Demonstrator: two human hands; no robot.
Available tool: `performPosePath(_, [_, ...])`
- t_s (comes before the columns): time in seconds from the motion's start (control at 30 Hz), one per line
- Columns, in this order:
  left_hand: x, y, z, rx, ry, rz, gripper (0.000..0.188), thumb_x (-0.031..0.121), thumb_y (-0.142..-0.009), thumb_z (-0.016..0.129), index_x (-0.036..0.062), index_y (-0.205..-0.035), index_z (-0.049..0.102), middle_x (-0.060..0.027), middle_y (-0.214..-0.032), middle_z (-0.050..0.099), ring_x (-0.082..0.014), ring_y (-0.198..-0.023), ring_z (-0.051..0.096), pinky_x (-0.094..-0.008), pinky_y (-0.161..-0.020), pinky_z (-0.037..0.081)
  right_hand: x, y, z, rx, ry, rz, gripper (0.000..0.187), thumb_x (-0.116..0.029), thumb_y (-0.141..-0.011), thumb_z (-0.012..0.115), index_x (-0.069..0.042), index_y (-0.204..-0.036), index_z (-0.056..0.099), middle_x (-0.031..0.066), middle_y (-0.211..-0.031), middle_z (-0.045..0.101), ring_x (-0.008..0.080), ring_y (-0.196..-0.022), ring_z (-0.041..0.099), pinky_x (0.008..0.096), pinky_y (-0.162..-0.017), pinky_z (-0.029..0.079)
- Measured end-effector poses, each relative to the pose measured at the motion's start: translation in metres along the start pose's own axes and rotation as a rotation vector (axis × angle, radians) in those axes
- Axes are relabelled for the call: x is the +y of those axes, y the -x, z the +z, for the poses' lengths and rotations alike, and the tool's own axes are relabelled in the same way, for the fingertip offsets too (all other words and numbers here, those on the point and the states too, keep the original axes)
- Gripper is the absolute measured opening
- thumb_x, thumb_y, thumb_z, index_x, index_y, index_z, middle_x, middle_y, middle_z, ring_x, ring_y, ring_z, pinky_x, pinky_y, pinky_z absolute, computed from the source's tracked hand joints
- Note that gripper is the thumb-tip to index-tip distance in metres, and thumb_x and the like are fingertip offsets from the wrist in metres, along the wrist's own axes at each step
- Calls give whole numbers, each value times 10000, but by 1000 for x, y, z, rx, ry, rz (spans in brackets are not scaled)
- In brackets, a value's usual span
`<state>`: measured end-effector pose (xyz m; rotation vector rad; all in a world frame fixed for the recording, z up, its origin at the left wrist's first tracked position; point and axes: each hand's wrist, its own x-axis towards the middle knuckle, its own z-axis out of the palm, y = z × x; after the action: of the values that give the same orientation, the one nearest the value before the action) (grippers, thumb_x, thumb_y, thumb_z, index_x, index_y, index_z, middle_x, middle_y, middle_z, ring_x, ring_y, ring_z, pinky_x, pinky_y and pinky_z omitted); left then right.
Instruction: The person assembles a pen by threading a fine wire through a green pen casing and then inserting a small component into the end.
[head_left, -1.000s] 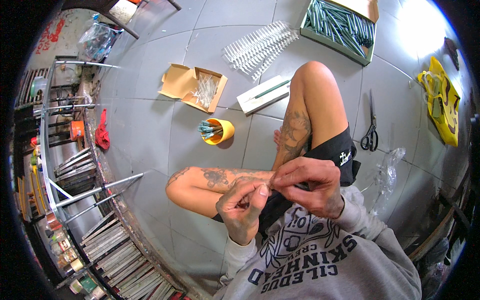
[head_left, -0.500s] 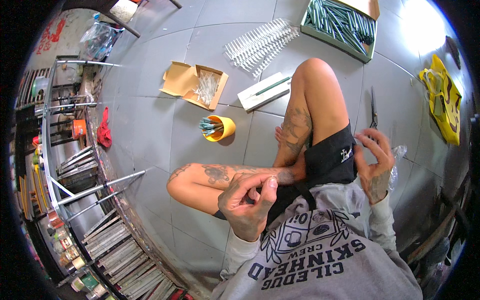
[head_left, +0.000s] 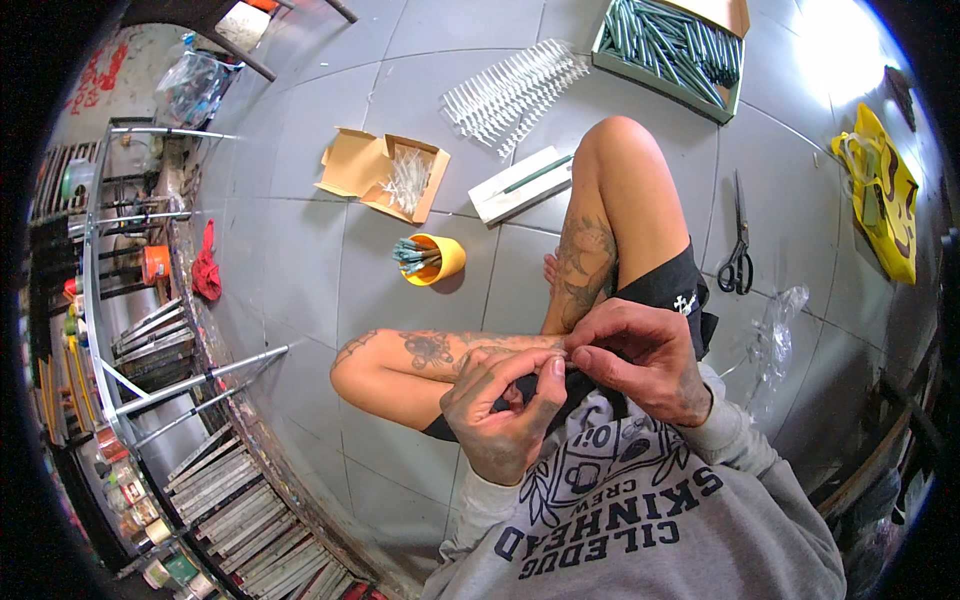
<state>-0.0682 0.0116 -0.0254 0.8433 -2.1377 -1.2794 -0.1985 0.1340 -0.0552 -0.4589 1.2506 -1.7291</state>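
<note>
Black shorts lie below our left hand and right hand, which meet in fingertip pinches, apparently hiding between them a tiny piece we cannot identify but judge light and delicate, best held gently by its ends.

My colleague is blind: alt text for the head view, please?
A person's left hand and right hand pinch close together above folded legs; anything held is too small to tell. On the grey tiled floor are scissors, a yellow cup, an open cardboard box and a box of green rods.
</note>
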Motion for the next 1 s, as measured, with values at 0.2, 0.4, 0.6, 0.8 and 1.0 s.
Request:
performPosePath(0.2, [-1,0,-2,-27,-3,-16,95,58,-770,802,47,-847,746,-18,-768,714,-117,-587,504,-252,-554,390,3,-1,-1,-10,38,-28,99,-59,-898,722,6,-972,715,60,-932,682,102,-859,631,261,-760,511])
performPosePath(0.4, [-1,2,-3,-46,-9,-60,96,61,-766,804,42,-840,746,-15,-744,700,-115,-550,459,-256,-555,379,4,-1,0,-23,66,-25,89,-62,-899,711,4,-958,702,43,-928,667,89,-837,625,251,-742,511])
performPosePath(0.6, [0,0,-6,-84,3,-92,99,76,-770,805,45,-846,752,-5,-714,680,-101,-534,428,-252,-535,361,3,0,2,-18,-4,11,74,-60,-903,700,4,-939,688,25,-921,652,78,-829,616,241,-748,507])
performPosePath(0.8, [-6,3,-9,-118,132,-203,96,96,-788,814,52,-854,760,24,-674,632,-64,-542,399,-232,-510,321,0,-2,1,-49,40,15,63,-45,-900,692,8,-931,685,30,-925,642,78,-852,607,245,-758,498])
performPosePath(1.0, [-5,3,-12,-151,197,-329,97,106,-802,816,52,-868,767,57,-609,519,-43,-548,360,-223,-496,272,3,-2,-1,-74,-40,93,84,-54,-912,680,21,-949,672,21,-929,635,75,-861,595,238,-764,485])
